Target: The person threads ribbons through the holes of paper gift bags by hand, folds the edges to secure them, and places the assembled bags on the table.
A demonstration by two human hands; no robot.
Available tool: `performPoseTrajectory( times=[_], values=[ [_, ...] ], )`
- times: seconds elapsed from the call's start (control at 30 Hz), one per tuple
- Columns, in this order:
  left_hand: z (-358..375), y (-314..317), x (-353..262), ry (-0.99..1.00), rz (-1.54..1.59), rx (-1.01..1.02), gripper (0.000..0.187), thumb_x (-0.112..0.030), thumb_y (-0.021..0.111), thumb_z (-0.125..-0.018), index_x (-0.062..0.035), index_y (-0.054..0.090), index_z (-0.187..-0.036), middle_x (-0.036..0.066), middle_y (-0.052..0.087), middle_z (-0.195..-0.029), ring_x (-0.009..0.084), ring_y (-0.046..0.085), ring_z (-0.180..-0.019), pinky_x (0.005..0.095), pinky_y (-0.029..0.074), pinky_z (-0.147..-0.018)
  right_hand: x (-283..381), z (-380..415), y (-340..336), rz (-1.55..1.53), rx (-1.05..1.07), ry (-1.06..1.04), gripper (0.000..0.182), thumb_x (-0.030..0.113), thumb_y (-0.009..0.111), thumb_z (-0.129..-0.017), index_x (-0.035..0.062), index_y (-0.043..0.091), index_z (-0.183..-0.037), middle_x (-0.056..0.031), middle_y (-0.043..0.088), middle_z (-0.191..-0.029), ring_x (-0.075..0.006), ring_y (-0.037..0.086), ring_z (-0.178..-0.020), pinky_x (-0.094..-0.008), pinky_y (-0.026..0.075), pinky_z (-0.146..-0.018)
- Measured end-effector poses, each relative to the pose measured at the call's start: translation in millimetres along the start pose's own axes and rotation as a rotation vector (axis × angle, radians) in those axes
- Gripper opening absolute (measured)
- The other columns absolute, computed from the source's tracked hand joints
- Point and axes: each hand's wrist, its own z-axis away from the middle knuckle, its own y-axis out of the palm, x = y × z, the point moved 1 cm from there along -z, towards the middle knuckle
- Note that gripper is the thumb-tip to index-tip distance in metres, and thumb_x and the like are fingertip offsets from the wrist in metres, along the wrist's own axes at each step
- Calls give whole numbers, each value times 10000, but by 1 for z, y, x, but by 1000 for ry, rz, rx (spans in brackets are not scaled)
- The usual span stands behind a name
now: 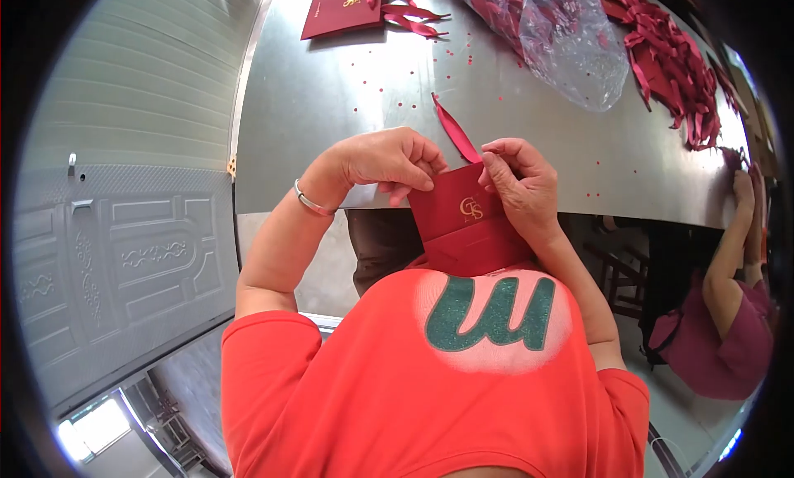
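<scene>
A dark red paper gift bag (451, 198) with gold lettering is held upright at the near table edge, against my body. My left hand (403, 165), with a bangle at the wrist, is closed with thumb and fingers at the bag's top left corner. Around the top right part of the bag my right hand (523, 180) is closed, its thumb and fingertips pinching the upper edge. A red ribbon (455, 131) rises from that edge beside my right fingertips and lies over the table. Whether my right fingers also pinch the ribbon cannot be made out.
The metal table (314, 122) carries small red paper dots. Finished-looking red bags (337, 13) with ribbons lie at the far left. A clear plastic sack (575, 52) and a heap of ribboned bags (674, 77) lie right. A co-worker (718, 341) sits at the right edge.
</scene>
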Motion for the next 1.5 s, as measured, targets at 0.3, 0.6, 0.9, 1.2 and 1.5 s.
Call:
performPoseTrajectory(
  times=[0.3,0.6,0.9,1.2,1.5],
  values=[
    [18,20,16,-10,374,-86,224,-5,527,-915,69,533,-1126,57,633,-812,78,572,-449,158,343,-353,-4,1,0,47,7,-61,103,99,581,-953,11,607,-1001,-17,643,-816,-27,518,-649,-167,427,-567],
    [13,28,29,184,590,-82,150,-11,557,-885,28,564,-1030,56,627,-773,86,617,-508,155,364,-370,0,0,-6,-118,-4,31,111,35,610,-921,0,621,-1026,-42,680,-908,-24,514,-660,-151,413,-567],
    [15,40,21,132,431,-298,111,-58,574,-888,17,598,-967,43,631,-743,109,622,-498,177,401,-379,27,2,1,331,104,-381,132,-47,649,-833,-14,676,-959,-62,643,-828,-128,614,-722,-219,480,-648],
    [20,48,11,161,275,-424,105,-72,574,-906,20,605,-946,42,626,-712,126,621,-480,196,416,-377,31,-2,17,474,177,-557,154,-80,681,-682,15,619,-786,-78,624,-745,-165,606,-590,-252,474,-515],
    [24,52,9,167,266,-442,140,-43,529,-918,36,613,-998,55,649,-759,130,641,-513,197,432,-393,28,-5,24,585,201,-641,149,-49,680,-649,38,597,-736,-82,609,-681,-217,600,-580,-294,481,-524]
  ],
)
